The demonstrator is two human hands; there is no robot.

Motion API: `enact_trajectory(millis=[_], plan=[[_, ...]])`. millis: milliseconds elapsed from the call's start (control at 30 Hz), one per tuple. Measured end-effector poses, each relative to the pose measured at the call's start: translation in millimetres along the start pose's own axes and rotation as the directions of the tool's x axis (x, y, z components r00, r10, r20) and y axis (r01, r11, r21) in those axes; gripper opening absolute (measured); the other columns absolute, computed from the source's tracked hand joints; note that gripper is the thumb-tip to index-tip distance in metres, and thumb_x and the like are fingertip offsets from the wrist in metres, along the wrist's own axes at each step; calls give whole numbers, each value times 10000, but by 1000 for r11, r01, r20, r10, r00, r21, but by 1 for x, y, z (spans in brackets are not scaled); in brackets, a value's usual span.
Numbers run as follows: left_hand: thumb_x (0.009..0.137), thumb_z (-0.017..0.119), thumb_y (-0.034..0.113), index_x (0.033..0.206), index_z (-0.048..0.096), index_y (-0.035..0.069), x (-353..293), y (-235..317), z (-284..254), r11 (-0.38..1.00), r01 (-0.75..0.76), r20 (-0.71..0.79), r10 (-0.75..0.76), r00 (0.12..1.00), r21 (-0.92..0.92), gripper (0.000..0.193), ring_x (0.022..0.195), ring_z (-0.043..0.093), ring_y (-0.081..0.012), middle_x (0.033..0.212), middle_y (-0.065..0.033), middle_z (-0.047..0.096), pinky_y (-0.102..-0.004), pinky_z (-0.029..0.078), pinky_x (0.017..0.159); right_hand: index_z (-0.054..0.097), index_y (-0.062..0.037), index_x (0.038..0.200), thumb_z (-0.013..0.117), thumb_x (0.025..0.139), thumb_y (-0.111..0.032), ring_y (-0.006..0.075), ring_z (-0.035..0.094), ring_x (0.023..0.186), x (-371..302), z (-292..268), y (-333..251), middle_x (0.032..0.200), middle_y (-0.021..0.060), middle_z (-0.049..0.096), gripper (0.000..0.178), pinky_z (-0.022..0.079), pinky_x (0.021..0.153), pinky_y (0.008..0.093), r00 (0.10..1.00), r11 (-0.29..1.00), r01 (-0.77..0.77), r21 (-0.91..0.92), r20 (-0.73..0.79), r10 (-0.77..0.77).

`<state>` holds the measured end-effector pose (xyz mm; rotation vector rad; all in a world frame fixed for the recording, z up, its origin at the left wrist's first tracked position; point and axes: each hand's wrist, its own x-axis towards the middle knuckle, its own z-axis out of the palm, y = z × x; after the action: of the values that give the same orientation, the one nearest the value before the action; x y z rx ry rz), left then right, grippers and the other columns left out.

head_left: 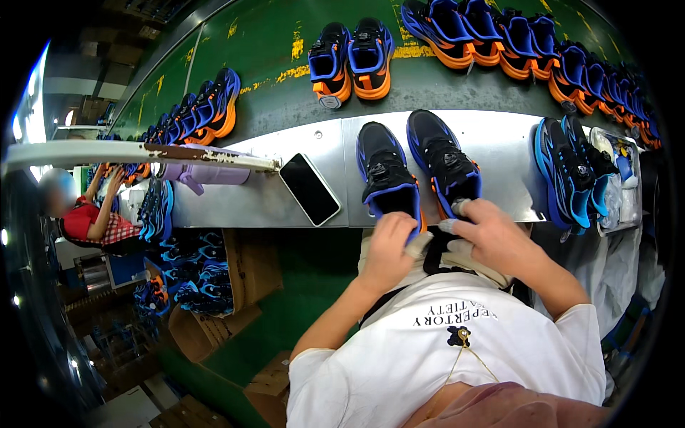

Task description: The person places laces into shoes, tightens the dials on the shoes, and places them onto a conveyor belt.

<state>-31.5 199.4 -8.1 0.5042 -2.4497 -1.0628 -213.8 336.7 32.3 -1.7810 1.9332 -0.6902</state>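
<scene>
Two black sneakers with blue collars and orange soles lie side by side on a metal ledge in front of me, toes pointing away. At the heel of the left sneaker (383, 160), my left hand (389, 250) is closed, its fingers curled over the collar. My right hand (487, 234) pinches the heel edge of the right sneaker (440, 153). Pale covers wrap some of my fingertips. What lies inside the shoe openings is partly hidden by my fingers.
A phone (310, 189) and a lilac cup (214, 175) lie left, beneath a chipped white bar (207, 155). Blue-soled sneakers (567, 171) and a supply tray (619, 182) stand right. A green conveyor (271, 107) carries shoe pairs beyond. Another person (100, 221) works far left, near a shoe-filled carton (246, 271).
</scene>
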Motion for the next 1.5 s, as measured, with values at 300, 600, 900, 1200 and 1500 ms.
enact_trajectory(millis=[300,600,900,1200,1500], plan=[[690,746,69,1117,588,47,60,-16,-27,929,21,-155,40,987,370,456,880,572,-351,969,-140,602,-396,476,763,614,-60,1136,746,667,-48,327,594,931,51,-11,47,1040,153,608,487,492,770,386,960,977,120,-177,-230,-160],[663,636,-61,1149,598,95,55,18,-9,909,297,-2,-311,951,292,512,834,583,-376,1025,-159,564,-431,494,750,585,-40,1127,654,639,50,363,596,868,49,-16,35,1005,163,584,502,497,725,424,974,997,-79,16,-210,81],[760,580,73,1096,626,46,29,13,25,827,-133,119,81,990,547,340,981,528,-329,1366,-182,479,-381,457,782,596,-5,1102,632,760,-92,331,591,1014,16,14,31,1260,216,530,356,531,793,368,953,876,103,-471,-206,-223],[702,682,66,1326,472,48,33,24,6,956,-40,139,-1,990,290,660,1025,472,-383,1510,-273,194,-432,415,917,548,-36,1275,617,899,-158,409,482,1228,21,-26,22,1326,246,505,401,401,1021,405,989,974,-124,188,-58,137],[794,686,114,947,654,33,33,9,16,959,-13,-67,33,997,284,176,881,562,-277,906,-81,581,-364,495,746,673,-18,952,705,781,-93,318,568,819,26,-12,36,850,142,565,189,481,710,397,980,993,-57,-102,-195,36]])
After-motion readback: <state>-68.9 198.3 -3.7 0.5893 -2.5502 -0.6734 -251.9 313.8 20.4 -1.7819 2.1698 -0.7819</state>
